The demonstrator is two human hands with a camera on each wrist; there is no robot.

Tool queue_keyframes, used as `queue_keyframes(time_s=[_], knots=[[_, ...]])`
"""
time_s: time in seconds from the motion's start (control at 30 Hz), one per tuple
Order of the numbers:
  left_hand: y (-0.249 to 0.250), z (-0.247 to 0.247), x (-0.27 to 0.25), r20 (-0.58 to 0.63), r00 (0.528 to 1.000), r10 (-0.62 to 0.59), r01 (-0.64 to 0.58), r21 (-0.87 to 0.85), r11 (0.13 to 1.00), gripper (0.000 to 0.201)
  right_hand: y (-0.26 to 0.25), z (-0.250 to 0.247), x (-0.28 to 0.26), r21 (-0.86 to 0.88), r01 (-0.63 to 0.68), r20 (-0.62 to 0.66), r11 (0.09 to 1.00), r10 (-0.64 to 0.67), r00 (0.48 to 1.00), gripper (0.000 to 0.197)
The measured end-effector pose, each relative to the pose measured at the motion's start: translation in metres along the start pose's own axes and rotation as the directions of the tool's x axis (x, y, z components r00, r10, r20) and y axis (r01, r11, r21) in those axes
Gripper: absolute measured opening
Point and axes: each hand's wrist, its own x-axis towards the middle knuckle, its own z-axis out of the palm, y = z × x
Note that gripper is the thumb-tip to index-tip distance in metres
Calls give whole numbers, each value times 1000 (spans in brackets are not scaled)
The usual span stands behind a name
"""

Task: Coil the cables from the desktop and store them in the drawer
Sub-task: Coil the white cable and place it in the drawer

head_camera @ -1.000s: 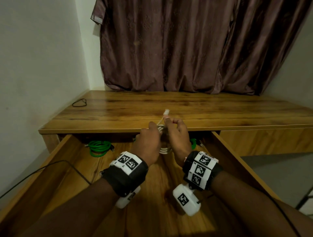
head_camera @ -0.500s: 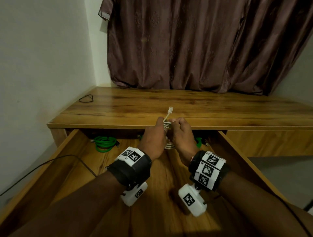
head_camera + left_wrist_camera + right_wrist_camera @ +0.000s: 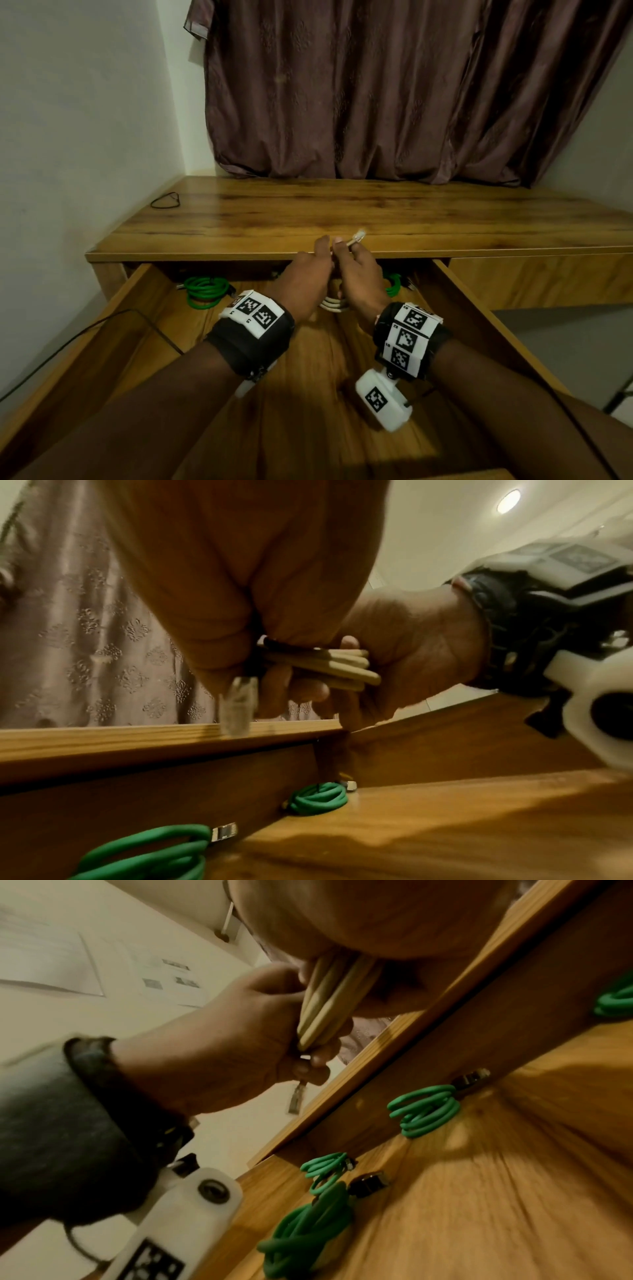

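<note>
**Inspector:** Head view: left hand (image 3: 303, 284) grips the beige cable coil (image 3: 334, 303) above the open drawer (image 3: 144, 301), keeping its loops bunched.

**Clerk:** The right?

**Inspector:** Right hand (image 3: 359, 277), fingers pinching the plug end (image 3: 356, 237), likely to wrap it. Green coils (image 3: 205, 291) lie stored at the drawer's back; a black loop (image 3: 166, 200) remains on the table (image 3: 445, 219).

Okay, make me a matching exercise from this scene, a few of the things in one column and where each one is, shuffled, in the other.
Things:
1. white cable
2. green coils
3. thin black loop
4. clear plug

Places:
A. far left of the desktop
B. lying in the open drawer
C. sticking up above the hands
D. bundled, gripped by the left hand and right hand

Pairs: 1-D, 2-B, 3-A, 4-C
</note>
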Motion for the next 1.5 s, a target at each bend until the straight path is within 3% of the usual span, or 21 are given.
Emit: queue_keyframes(time_s=[0.07, 0.17, 0.27, 0.43, 0.6, 0.73, 0.9, 1.07, 1.27, 1.4, 1.47, 1.5], knots=[[2, 2, 1, -40, 999, -16, 16, -5, 1000, 49, 0, 0, 3, 7, -41, -86, 999, 42, 995, 34], [7, 5, 1, -65, 997, -33, 30, -39, 999, 30, -2, 0, 6, 68, -63, -162, 996, 73, 984, 31], [9, 10, -1, -89, 996, -15, 9, -72, 997, 44, -3, -1, 4, 159, -65, -182, 985, 94, 979, 36], [23, 9, 0, -101, 990, -94, 112, 185, 976, 34, -9, -4, -2, 177, 90, -222, 980, -50, 974, 23], [26, 6, -5, -64, 992, -107, 120, 240, 963, 24, -5, -5, 0, 151, 69, -127, 986, -50, 991, 14], [10, -1, -6, -75, 997, 25, 0, 320, 948, 25, -11, -3, 5, 149, -34, -100, 988, 50, 994, 17], [0, 1, -5, -58, 996, 71, -62, 151, 987, 64, 0, -3, 14, 229, -220, -23, 948, 231, 973, 30], [6, 0, -1, -70, 997, 37, -19, 246, 969, 39, -9, -10, 10, 326, -303, -45, 895, 335, 941, 15], [0, -8, -5, -68, 998, 15, 8, 328, 945, 34, -28, -8, -2, 508, -411, 151, 757, 392, 908, 17], [-5, -15, -10, -28, 1000, 7, 2, 326, 945, 32, -33, -9, -8, 356, -404, 159, 843, 371, 915, 18], [-9, -18, -10, -19, 1000, 1, 6, 365, 931, 39, -27, -13, -9, -20, -201, 148, 979, 202, 968, 30], [-13, -20, -9, -12, 1000, 1, 3, 365, 931, 42, -23, -15, -9, -303, -22, 184, 953, 81, 980, 38]])
